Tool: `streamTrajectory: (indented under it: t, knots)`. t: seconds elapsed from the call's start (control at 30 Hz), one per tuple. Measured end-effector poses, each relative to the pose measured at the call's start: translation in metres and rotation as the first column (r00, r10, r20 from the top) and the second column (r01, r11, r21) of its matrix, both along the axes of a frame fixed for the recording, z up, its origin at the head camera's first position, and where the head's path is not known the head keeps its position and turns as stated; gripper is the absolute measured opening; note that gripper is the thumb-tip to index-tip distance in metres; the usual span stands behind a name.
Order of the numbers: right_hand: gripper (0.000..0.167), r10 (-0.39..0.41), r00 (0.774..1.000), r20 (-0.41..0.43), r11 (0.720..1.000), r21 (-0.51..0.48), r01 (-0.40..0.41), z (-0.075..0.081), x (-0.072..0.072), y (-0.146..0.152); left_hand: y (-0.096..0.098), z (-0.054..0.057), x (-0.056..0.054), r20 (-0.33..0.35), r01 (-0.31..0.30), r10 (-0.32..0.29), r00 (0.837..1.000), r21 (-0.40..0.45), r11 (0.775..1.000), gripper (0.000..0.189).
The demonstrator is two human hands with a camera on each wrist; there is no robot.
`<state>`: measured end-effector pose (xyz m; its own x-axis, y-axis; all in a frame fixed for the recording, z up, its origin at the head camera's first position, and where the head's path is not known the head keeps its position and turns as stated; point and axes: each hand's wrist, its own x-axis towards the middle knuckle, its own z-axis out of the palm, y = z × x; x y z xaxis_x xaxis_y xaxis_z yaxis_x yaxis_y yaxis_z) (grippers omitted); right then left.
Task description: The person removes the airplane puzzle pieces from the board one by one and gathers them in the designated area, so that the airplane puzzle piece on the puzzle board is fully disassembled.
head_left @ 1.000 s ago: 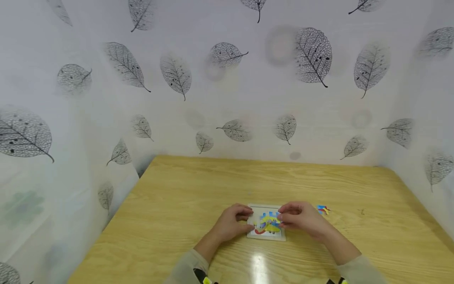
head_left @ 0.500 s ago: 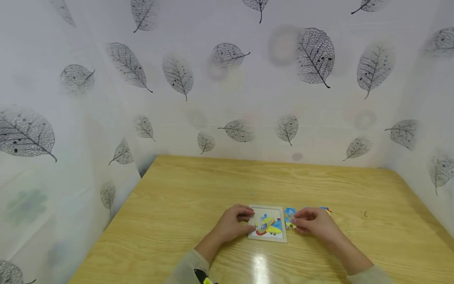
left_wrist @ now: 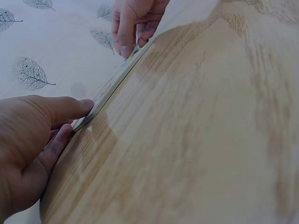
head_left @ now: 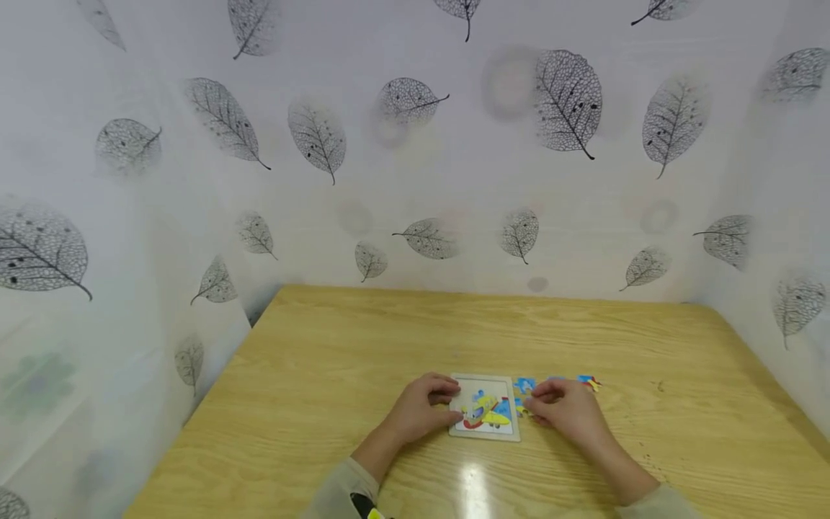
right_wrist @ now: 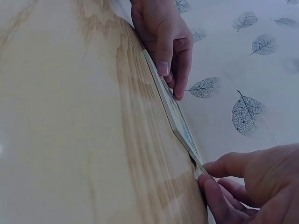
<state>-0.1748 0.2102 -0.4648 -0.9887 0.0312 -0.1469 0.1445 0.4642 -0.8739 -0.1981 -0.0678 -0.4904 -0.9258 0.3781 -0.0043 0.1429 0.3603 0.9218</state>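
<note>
A square jigsaw puzzle board [head_left: 463, 430] with a pale frame lies flat on the table, part of a yellow and red airplane picture filled in. My left hand [head_left: 418, 411] holds its left side; the thumb rests on the frame in the left wrist view. Just off the board's right edge, my right hand [head_left: 567, 411] pinches a blue and yellow puzzle piece [head_left: 520, 408] between thumb and fingers. The fingers partly cover this piece. Above it lies a blue puzzle piece [head_left: 524, 385], close to the frame.
More loose puzzle pieces [head_left: 588, 382] lie behind the right hand, one partly hidden by it. The wooden table [head_left: 363, 339] ends at a pale curtain [head_left: 415, 180] with leaf prints, at the back and both sides.
My right hand has moved right, from over the board's right part to the piece beside the frame, uncovering the board's right side. The left hand keeps its place on the board.
</note>
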Motion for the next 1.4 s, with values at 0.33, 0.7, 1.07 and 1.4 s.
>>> streamTrajectory:
  t: [0.33, 0.7, 1.07, 1.4]
  knots:
    - [0.024, 0.011, 1.0, 0.021, 0.999, 0.039, -0.012, 0.0, 0.0, -0.006, -0.007, -0.001, 0.003, 0.005, 0.0, 0.0, 1.0, 0.005, 1.0, 0.042]
    - [0.028, 0.174, 0.981, 0.086, 0.965, -0.213, -0.153, 0.009, -0.007, -0.014, -0.005, 0.001, 0.002, -0.008, 0.01, -0.01, 1.0, 0.004, 1.0, 0.042]
    - [0.032, 0.314, 0.947, 0.071, 0.917, -0.282, -0.283, 0.005, -0.011, -0.03, -0.001, 0.003, 0.002, 0.001, 0.021, -0.021, 1.0, 0.018, 1.0, 0.041]
    - [0.041, 0.372, 0.927, 0.035, 0.901, -0.253, -0.352, 0.001, -0.016, -0.042, -0.001, 0.002, 0.001, -0.025, 0.033, -0.032, 0.999, 0.033, 0.999, 0.041]
